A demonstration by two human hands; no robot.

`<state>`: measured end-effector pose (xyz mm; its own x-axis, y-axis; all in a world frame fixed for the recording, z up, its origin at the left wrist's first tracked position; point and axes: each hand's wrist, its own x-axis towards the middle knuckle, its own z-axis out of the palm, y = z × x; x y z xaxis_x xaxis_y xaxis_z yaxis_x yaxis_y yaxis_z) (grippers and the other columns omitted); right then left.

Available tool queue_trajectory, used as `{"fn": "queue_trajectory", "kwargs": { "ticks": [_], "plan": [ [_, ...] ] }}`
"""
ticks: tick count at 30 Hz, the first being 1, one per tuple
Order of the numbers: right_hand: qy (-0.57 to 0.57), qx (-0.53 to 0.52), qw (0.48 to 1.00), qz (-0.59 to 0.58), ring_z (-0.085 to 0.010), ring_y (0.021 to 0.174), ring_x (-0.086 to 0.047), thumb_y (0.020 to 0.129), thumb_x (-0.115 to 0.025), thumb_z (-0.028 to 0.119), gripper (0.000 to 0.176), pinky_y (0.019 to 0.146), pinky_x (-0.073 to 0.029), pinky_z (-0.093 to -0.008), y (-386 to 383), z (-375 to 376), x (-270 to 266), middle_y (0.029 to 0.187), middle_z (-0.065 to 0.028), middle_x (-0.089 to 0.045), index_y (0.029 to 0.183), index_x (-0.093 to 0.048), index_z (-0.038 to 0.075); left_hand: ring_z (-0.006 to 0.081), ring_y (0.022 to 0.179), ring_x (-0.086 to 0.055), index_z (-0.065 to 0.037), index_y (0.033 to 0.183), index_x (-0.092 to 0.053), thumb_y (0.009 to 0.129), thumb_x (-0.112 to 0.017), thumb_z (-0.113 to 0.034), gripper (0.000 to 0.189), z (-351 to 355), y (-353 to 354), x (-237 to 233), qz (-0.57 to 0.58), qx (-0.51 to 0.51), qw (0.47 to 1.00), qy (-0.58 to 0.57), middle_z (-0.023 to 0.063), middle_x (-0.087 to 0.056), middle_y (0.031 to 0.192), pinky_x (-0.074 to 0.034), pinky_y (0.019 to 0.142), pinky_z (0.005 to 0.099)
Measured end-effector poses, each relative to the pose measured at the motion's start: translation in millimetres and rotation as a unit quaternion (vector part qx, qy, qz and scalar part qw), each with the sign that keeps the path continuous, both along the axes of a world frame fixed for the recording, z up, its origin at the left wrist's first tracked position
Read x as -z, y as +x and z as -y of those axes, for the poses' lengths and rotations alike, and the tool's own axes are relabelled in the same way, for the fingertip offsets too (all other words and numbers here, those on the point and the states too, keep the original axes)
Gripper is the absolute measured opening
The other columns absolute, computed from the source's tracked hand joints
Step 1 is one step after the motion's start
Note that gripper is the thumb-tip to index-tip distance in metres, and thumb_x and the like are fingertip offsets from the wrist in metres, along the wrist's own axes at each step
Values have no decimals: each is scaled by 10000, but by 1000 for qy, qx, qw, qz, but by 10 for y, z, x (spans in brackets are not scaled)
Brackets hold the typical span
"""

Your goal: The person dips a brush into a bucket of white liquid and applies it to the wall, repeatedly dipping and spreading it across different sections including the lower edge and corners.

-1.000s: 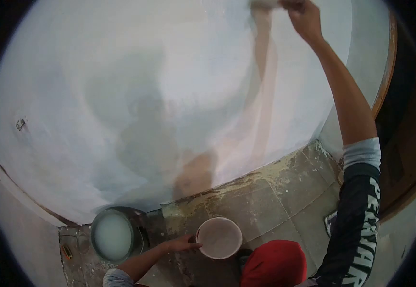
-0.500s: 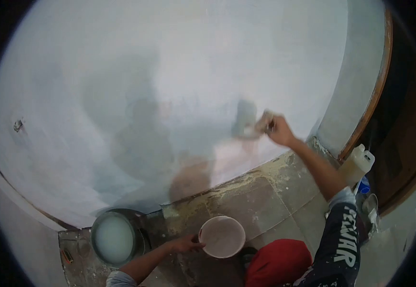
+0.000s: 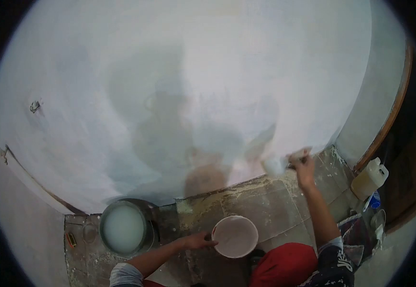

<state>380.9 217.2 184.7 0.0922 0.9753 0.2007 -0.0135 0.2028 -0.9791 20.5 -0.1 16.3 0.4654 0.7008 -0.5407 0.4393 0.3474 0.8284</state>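
My right hand (image 3: 302, 167) grips a wide paintbrush (image 3: 276, 165), its pale bristle end smeared by motion and pointing left, close to the foot of the white wall (image 3: 265, 57). My left hand (image 3: 199, 240) is closed on the left rim of a small bucket (image 3: 235, 235), fingers at the edge and the thumb toward the inside. Pale liquid or residue coats the inside of this bucket. Left of it, a larger dark bucket (image 3: 124, 228) holds whitish liquid on the tiled floor.
A translucent jug (image 3: 369, 179) stands at the right beside a blue container (image 3: 374, 200) and a dark door frame. A small yellow-and-dark tool (image 3: 71, 239) lies on the floor at far left. My knee in red cloth (image 3: 284, 265) is at the bottom. A wall fitting (image 3: 34, 106) protrudes at left.
My right hand with the paintbrush has come down the wall to near the floor edge. My left hand stays on the small bucket's rim. The view has shifted slightly.
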Motion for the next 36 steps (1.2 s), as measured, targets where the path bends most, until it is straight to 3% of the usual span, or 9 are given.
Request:
{"fn": "queue_trajectory", "kwargs": {
  "ticks": [1, 6, 11, 14, 15, 21, 26, 28, 36],
  "plan": [
    [86, 29, 987, 134, -180, 825, -624, 857, -658, 100, 210, 691, -525, -309, -5, -22, -327, 923, -106, -644, 996, -567, -29, 147, 890, -581, -6, 1199, -550, 818, -621, -589, 700, -18, -3, -24, 12, 12, 1000, -2, 76, -612, 1019, -492, 757, 302],
    [358, 0, 922, 145, -155, 876, -634, 856, -689, 129, 243, 781, -500, -289, -276, -80, -1910, 930, -102, -671, 992, -563, -29, 141, 909, -571, -15, 1224, -544, 828, -611, -583, 696, -74, -24, -25, -17, 35, 999, -21, 72, -613, 1038, -487, 752, 308],
    [412, -65, 897, 147, -144, 861, -618, 846, -701, 157, 268, 788, -482, -288, -950, 174, -2628, 944, -96, -672, 996, -572, -24, 208, 1062, -544, -14, 1365, -387, 861, -576, -574, 776, -81, 17, -235, -18, 64, 997, -43, 134, -555, 1206, -459, 901, 373],
    [381, -129, 873, 276, -125, 798, -596, 810, -731, 161, 263, 720, -461, -270, -1265, 269, -2351, 902, -64, -663, 966, -590, 3, 221, 1039, -561, 0, 1306, -449, 876, -567, -549, 708, -69, -5, -75, -14, 67, 997, 38, 130, -575, 1150, -466, 890, 384],
    [394, -154, 854, 303, -111, 741, -563, 781, -750, 159, 245, 660, -442, -263, -1326, 185, -2096, 851, -41, -643, 927, -604, 25, 224, 1029, -568, 3, 1280, -474, 879, -572, -531, 674, -44, 35, -377, -30, 60, 998, 14, 129, -583, 1139, -466, 886, 382],
    [147, -370, 861, 318, -118, 729, -597, 802, -746, 180, 268, 664, -489, -290, -1701, 359, -1088, 839, -58, -650, 965, -619, 11, 241, 1009, -590, 3, 1250, -509, 875, -599, -491, 626, 45, -70, -214, -26, 33, 997, -65, 138, -602, 1138, -478, 860, 392],
    [104, -499, 780, 363, -115, 708, -600, 766, -760, 124, 171, 670, -468, -282, -1878, 596, -1141, 782, -37, -656, 848, -646, 25, 251, 1025, -590, 7, 1251, -507, 850, -649, -465, 635, 211, -411, -240, 36, -3, 991, -131, 144, -600, 1143, -482, 856, 401],
    [68, -549, 753, 357, -115, 711, -599, 761, -760, 125, 166, 673, -467, -283, -1951, 662, -1068, 785, -39, -658, 828, -651, 20, 198, 954, -615, -44, 1206, -520, 829, -667, -440, 566, 215, -501, -149, -32, -30, 991, -125, 83, -632, 1066, -509, 733, 346],
    [28, -657, 592, 465, -200, 761, -628, 730, -753, 181, 222, 674, -479, -330, -2063, 985, -302, 768, -103, -645, 812, -648, 4, 182, 873, -624, -25, 1088, -575, 838, -648, -479, 524, 287, -587, -155, -11, -23, 990, -142, 88, -644, 1001, -512, 680, 315]
  ]
}}
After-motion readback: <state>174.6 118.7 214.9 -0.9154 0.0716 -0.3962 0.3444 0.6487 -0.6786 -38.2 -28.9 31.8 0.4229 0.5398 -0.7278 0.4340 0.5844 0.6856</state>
